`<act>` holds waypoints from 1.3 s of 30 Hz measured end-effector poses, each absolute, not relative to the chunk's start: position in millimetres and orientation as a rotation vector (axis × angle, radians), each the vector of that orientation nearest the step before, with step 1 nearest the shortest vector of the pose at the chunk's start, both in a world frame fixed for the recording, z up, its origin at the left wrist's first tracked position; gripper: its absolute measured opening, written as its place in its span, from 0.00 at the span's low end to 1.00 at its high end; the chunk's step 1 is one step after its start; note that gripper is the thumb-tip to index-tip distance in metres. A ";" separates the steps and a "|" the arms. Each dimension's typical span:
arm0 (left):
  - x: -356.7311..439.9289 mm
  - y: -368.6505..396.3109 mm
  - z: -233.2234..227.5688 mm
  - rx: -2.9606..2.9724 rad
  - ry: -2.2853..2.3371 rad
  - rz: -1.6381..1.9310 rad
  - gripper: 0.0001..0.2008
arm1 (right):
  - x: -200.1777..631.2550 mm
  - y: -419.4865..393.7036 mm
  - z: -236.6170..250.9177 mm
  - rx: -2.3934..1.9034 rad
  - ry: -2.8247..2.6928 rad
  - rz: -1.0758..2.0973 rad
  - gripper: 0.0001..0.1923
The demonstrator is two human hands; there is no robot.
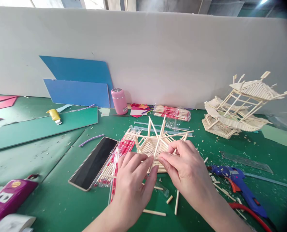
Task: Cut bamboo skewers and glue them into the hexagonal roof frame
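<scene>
In front of me stands a small frame of thin wooden sticks (148, 147), with a slatted base, short posts and sticks crossing over its top. My left hand (133, 182) is closed at its near side, thumb and fingers round the lower end of a slanting wooden stick (157, 146). Close beside those fingertips, my right hand (186, 164) makes a pinch near the same stick; its fingers hide what they hold. Both hands cover part of the base. Loose stick pieces (154, 212) lie below on the green table.
A blue glue gun (240, 183) lies at right, near a finished-looking stick pavilion (247, 109). Left are a phone (94, 163), packs of sticks (126, 141), a yellow cutter (54, 116) and a purple power strip (10, 199). A pink cup (119, 101) stands behind, by the white panel (158, 58).
</scene>
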State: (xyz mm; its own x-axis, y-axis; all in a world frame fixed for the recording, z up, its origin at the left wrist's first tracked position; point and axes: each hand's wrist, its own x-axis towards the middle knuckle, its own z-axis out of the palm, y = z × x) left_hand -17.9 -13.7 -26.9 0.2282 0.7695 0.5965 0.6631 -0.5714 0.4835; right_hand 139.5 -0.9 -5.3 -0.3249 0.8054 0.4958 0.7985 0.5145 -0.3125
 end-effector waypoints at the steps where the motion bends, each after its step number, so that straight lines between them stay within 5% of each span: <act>1: -17.9 -13.6 -26.8 2.358 1.383 1.262 0.06 | 139.6 -1.0 -5.3 -1.302 -2.153 0.016 0.11; 6: -17.6 -13.2 -27.7 2.366 1.370 1.280 0.08 | 142.9 -3.5 -5.5 -1.267 -2.155 0.041 0.08; 15: -22.3 -13.9 -25.6 2.434 1.406 1.263 0.13 | 165.0 -8.6 -4.6 -1.237 -2.114 0.026 0.17; 20: -22.2 -10.2 -20.2 2.494 1.366 1.230 0.10 | 185.4 -9.5 0.7 -1.304 -1.795 -0.060 0.01; 23: -17.7 -6.2 -14.9 2.513 1.361 1.209 0.08 | 190.1 -9.5 2.6 -1.338 -1.732 -0.083 0.09; 26: -12.8 -2.9 -8.5 2.531 1.412 1.105 0.07 | 189.3 -8.7 0.9 -1.305 -1.787 0.035 0.11; 29: -10.0 -0.6 -3.9 2.556 1.464 0.954 0.09 | 186.1 -6.5 -4.1 -1.264 -1.895 0.158 0.01; 32: -9.6 0.7 -3.0 2.576 1.477 0.868 0.10 | 181.9 -3.6 -8.4 -1.235 -2.042 0.207 0.10; 39: -10.3 2.2 -5.3 2.579 1.466 0.820 0.10 | 176.1 0.1 -7.5 -1.241 -2.166 0.141 0.06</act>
State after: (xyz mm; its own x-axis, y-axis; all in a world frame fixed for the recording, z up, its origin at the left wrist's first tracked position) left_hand -10.3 2.2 -5.3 0.4047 0.8146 0.4156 0.7807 -0.5444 0.3069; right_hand 176.1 0.1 -7.5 -0.3571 0.8084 0.4680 0.7409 0.5502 -0.3850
